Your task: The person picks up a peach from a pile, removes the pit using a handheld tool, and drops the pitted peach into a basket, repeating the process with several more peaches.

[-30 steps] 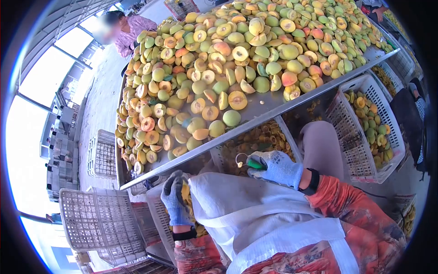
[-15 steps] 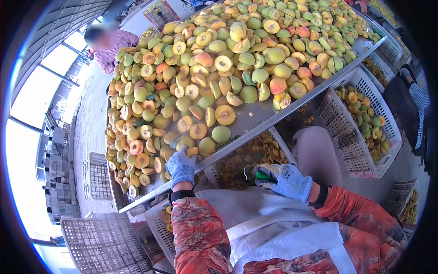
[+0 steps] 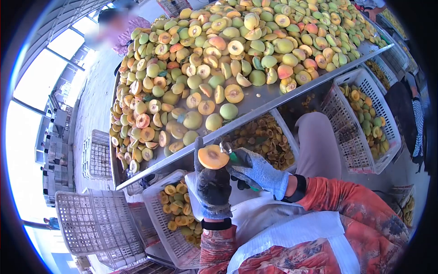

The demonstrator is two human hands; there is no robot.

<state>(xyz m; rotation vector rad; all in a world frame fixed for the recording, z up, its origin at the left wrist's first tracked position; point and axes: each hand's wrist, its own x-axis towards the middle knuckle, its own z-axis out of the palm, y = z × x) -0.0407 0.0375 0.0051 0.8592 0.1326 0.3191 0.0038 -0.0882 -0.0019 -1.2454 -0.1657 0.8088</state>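
Note:
My left hand [image 3: 213, 189], in a blue glove with a dark palm, holds up a peach half [image 3: 213, 157], its orange cut face showing with a dark hollow in the middle. Closed around a small green-handled pitting tool [image 3: 233, 157] is my right hand [image 3: 262, 172], gloved in blue. The tool's metal loop meets the right edge of the peach half. Both hands are just in front of the metal table [image 3: 255, 115], which bears a heap of peach halves [image 3: 214, 50].
Below the table edge, a crate of brown-yellow scraps [image 3: 269, 146] stands ahead of my knee. White crates with peach halves stand at left [image 3: 157, 214] and right [image 3: 340, 98]. Stacked grey crates [image 3: 93, 221] lie further left. Another person [image 3: 119, 34] is beyond the table's left corner.
My left hand has come back from the fruit heap and turned palm up with a peach half. My right hand has moved left, bringing the pitting tool to the fruit.

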